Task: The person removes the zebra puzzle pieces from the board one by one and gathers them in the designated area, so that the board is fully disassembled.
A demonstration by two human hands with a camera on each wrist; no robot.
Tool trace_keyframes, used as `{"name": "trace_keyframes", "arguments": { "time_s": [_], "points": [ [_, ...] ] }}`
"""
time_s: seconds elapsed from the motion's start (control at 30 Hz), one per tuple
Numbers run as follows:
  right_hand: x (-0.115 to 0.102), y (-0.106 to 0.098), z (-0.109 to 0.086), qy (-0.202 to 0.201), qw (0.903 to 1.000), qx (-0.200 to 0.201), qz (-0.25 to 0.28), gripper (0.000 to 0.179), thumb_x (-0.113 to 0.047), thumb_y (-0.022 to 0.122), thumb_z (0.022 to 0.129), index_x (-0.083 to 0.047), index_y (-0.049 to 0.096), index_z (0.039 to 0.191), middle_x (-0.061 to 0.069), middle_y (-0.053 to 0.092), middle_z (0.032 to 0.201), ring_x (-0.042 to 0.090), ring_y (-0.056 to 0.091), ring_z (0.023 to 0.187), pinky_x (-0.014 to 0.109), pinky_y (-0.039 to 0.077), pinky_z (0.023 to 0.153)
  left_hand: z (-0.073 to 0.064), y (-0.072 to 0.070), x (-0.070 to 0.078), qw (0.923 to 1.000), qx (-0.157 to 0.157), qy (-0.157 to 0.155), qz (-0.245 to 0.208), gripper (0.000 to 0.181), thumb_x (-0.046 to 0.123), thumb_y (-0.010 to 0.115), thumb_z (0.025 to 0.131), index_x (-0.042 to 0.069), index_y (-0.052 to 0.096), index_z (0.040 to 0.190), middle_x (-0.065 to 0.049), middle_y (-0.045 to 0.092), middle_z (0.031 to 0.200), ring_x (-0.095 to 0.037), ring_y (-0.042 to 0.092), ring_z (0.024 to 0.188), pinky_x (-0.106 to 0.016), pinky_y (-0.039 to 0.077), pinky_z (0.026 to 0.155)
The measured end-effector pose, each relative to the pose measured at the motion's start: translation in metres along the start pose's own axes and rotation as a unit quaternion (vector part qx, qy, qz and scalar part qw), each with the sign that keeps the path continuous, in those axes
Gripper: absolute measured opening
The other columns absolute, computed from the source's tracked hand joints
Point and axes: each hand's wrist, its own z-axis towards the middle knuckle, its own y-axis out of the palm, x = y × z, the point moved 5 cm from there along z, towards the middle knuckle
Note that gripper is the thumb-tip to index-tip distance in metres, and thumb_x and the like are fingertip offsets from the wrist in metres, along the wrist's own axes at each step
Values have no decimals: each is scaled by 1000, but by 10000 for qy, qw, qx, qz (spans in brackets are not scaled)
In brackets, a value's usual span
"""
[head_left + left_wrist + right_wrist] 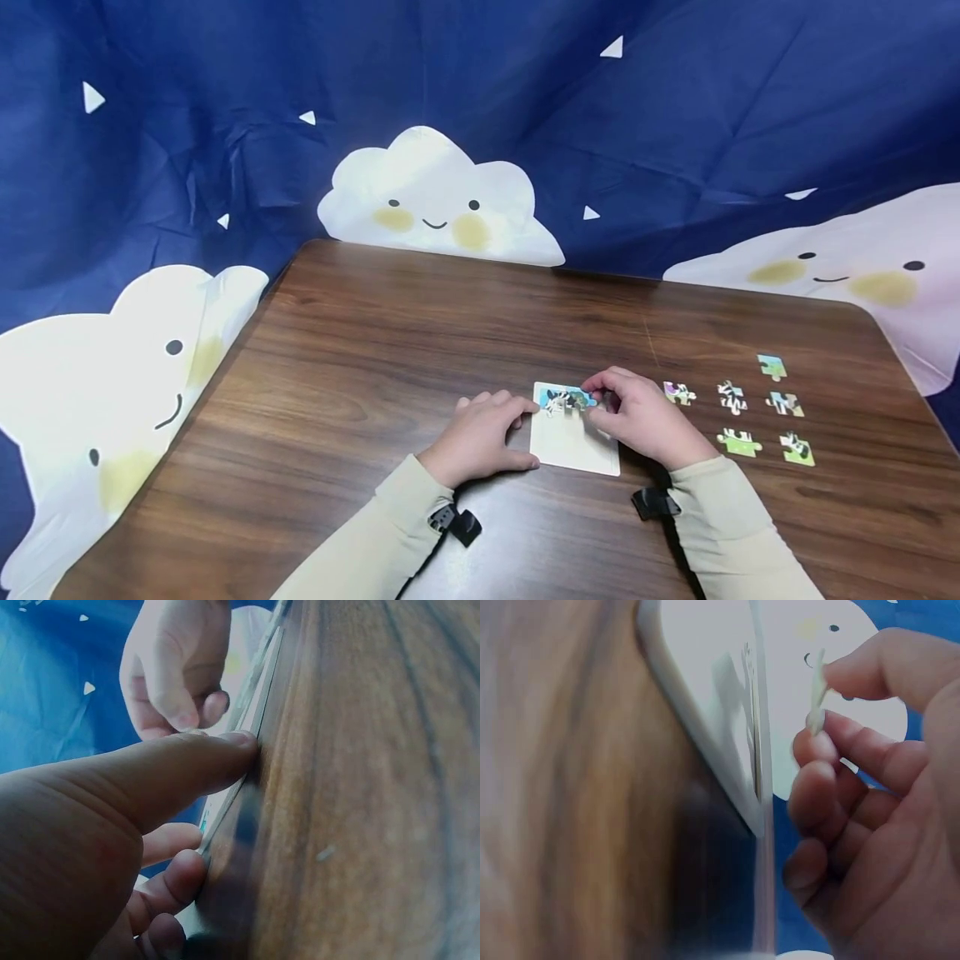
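Observation:
A square white puzzle board (573,448) lies on the table, with blue-topped puzzle pieces (555,402) along its far edge. My right hand (641,417) is over the board's far right part and pinches a puzzle piece (817,694) between thumb and fingertips. In the right wrist view that piece is edge-on and raised off the board, so its picture is hidden. My left hand (483,442) rests at the board's left edge, its thumb and fingers extended and touching the rim.
Right of the board lie several loose puzzle pieces, among them a green-bottomed one (740,443), a blue-green one (772,367) and a purple-marked one (678,392). The brown wooden table (360,333) ends at a blue curtain (480,67) with cloud shapes.

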Motion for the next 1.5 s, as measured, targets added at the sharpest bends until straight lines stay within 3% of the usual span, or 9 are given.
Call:
{"name": "trace_keyframes", "arguments": {
  "time_s": [0.6,1.23,1.5],
  "points": [
    [1,8,5,56,9981,-258,-551,23,-11,71,79,-9,71,101,-2,63,94,17,58,86,40,48,80,1,-1,0,10000,3,-11,18,65,49,83,74,26,63,131,15,51,93,-7,47,86,-30,30,72],
    [3,10,4,386,9982,-390,-241,27,-16,76,84,-9,72,109,-4,56,87,14,53,81,33,42,74,1,-1,0,10000,-22,-44,13,66,50,82,74,26,62,132,13,53,94,-8,47,87,-30,30,73],
    [10,-5,-2,380,9990,-230,24,26,-15,77,85,-11,71,110,-2,58,89,15,52,79,29,41,72,0,-2,0,10000,-6,-29,0,66,50,83,74,25,62,132,13,54,95,-8,48,88,-30,30,73]
  ]
}}
